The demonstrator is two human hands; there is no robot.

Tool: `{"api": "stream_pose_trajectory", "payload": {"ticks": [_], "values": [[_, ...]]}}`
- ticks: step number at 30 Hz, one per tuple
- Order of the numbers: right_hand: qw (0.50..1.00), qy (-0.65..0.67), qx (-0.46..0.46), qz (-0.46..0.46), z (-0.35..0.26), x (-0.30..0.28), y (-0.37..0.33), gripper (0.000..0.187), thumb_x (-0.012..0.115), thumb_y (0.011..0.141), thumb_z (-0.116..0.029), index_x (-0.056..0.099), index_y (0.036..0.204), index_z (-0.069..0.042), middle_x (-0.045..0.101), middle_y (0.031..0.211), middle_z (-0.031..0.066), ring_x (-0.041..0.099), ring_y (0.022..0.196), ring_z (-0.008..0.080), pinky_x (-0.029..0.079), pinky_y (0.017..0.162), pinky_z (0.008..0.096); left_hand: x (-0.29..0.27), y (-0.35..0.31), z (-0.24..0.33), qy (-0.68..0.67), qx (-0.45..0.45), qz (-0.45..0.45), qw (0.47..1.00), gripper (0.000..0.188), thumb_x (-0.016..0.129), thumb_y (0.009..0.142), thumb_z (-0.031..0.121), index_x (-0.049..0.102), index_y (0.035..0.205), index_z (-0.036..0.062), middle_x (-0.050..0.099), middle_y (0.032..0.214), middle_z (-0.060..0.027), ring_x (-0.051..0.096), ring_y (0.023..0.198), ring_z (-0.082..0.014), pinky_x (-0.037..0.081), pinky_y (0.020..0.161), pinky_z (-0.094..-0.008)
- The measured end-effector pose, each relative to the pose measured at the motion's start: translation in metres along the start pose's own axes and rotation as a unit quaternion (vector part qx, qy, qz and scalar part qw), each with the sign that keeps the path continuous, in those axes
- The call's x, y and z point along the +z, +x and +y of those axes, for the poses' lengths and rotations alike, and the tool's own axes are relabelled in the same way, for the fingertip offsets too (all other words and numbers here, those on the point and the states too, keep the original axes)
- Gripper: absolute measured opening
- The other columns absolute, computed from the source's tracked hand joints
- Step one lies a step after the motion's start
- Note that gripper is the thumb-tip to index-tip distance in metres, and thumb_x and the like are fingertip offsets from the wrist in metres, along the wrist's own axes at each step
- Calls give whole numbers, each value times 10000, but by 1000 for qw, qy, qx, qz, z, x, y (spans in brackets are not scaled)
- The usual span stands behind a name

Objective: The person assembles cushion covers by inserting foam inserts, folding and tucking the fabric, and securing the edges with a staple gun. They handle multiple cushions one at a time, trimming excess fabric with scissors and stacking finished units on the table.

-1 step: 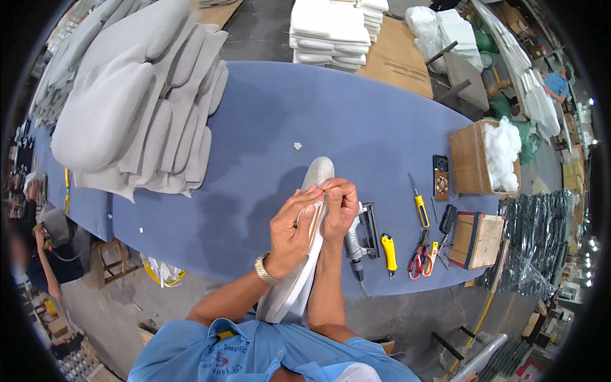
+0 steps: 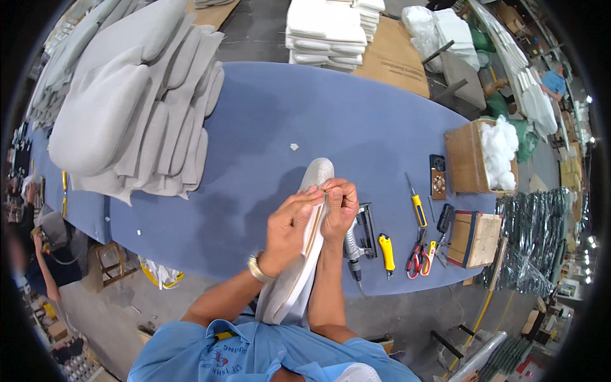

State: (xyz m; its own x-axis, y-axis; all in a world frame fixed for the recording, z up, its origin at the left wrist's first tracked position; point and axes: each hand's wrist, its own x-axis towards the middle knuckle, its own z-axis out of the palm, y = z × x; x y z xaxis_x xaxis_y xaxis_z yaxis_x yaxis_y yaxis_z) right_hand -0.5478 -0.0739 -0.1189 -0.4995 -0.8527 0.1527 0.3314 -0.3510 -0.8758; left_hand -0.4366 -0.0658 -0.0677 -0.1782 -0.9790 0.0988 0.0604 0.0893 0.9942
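Left hand (image 2: pixel 286 229) and right hand (image 2: pixel 340 213) pinch the grey panel (image 2: pixel 312 239) near its far end, across the near edge of the desk (image 2: pixel 369 153). Rounded tip aims between twelve and one, long axis running toward seven! At two o'clock, a cardboard box (image 2: pixel 464 156) brims with white stuffing (image 2: pixel 499 153).

The left hand (image 2: pixel 287 234) and right hand (image 2: pixel 339 207) pinch the edge of a long grey padded piece (image 2: pixel 320 170), their fingertips close together. Just right of them lie a staple gun (image 2: pixel 352 247) and a yellow cutter (image 2: pixel 386 253); farther right, a carton (image 2: pixel 464 160) of white stuffing (image 2: pixel 499 153). Ahead and well left rise stacked grey covers (image 2: pixel 105 118)
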Motion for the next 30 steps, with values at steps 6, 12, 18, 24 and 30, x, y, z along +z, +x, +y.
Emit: {"api": "stream_pose_trajectory", "payload": {"ticks": [6,12,18,24,30], "values": [[996,-88,-16,-15,-3,-26,26,195,679,1018,-180,609,897,-44,716,998,98,613,880,112,476,828,269,-10,116,-67,-80,-20,-166,983,494,387,1126,364,662,1320,3,641,1394,-141,521,1381,-263,364,1187,-404],[998,-65,-17,19,10,-27,33,196,644,1040,-198,588,918,-56,729,1015,105,599,873,102,477,827,271,7,144,-89,-49,-33,-367,928,452,418,1123,322,727,1243,16,698,1051,-71,631,1034,-170,494,943,-332],[999,-1,13,32,6,-7,33,274,603,1064,-279,523,899,-75,675,930,78,561,831,98,461,802,278,10,143,-74,-6,-44,-326,944,428,445,1118,291,777,1148,24,602,861,-20,540,845,-113,469,797,-305],[1000,7,7,18,2,-3,23,297,622,1054,-278,492,884,-72,661,906,110,549,793,110,440,770,261,7,128,-58,7,-34,-276,961,377,444,1110,253,715,1302,73,644,937,-21,548,940,-132,455,860,-318],[998,34,22,41,0,-11,11,321,663,1027,-300,496,884,-66,663,906,126,559,797,124,454,767,275,15,113,-43,46,-25,-254,966,399,524,1050,226,631,1412,96,664,1087,-65,550,1024,-167,442,934,-340]]}}
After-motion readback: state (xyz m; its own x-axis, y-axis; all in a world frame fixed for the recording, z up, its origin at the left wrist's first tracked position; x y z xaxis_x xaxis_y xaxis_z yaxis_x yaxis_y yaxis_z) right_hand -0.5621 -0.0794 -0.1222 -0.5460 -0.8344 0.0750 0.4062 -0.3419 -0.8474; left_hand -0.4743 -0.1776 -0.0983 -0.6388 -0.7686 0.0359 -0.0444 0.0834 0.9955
